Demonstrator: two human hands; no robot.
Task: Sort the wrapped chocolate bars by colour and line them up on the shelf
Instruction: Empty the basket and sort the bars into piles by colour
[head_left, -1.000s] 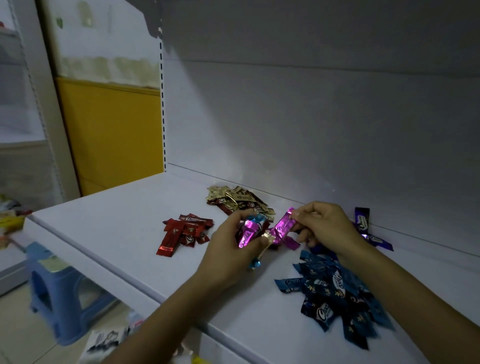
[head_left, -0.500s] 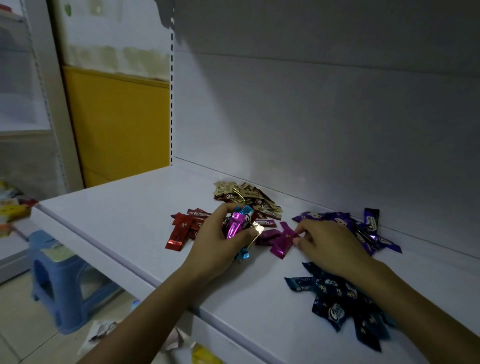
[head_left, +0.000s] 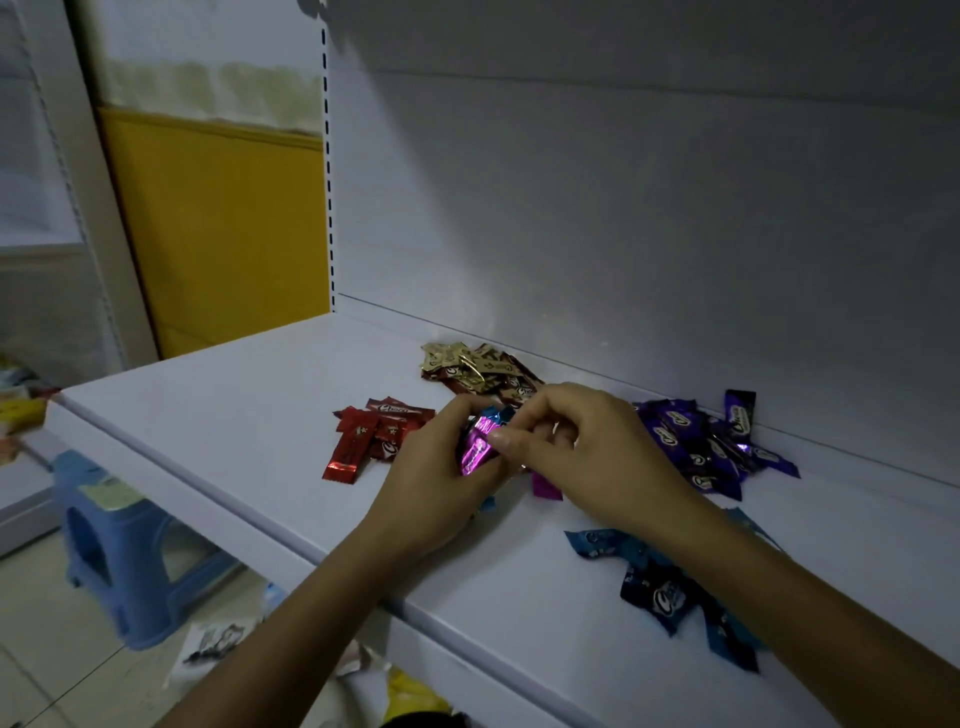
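Head view
Shelf: the white shelf (head_left: 218, 415) runs from the lower right to the upper left, with a white back panel (head_left: 623, 208) rising behind it. Every bar is on it or just above it.
Left hand: the left hand (head_left: 431, 488) is over the middle of the shelf, its grip clamped on the held bars (head_left: 475, 449) with the fingers curled round them.
Held bars: a shiny magenta wrapper faces the camera and a light-blue one shows behind its top end. A blue tail sticks out below the hand. I cannot tell how many bars are in the bundle.
Right hand: the right hand (head_left: 587, 452) is just beside the left with its fingers curled. Its grip is closed, thumb and forefinger pinching the upper end of the held bars.
Loose magenta bar: the loose magenta bar (head_left: 545, 486) lies on the shelf under the right hand, partly hidden by it.
Red pile: the red pile (head_left: 374, 434) lies flat on the shelf, just left of the left hand.
Gold and brown pile: the gold and brown pile (head_left: 478, 371) sits beyond the hands, near the back panel.
Purple pile: the purple pile (head_left: 696, 436) lies right of the right hand along the back panel, with one bar standing against the panel.
Blue pile: the blue pile (head_left: 670, 587) is near the front edge, partly covered by the right forearm.
Floor: a blue stool (head_left: 119, 545) stands below the shelf on the left, with paper scraps (head_left: 213, 639) near it.
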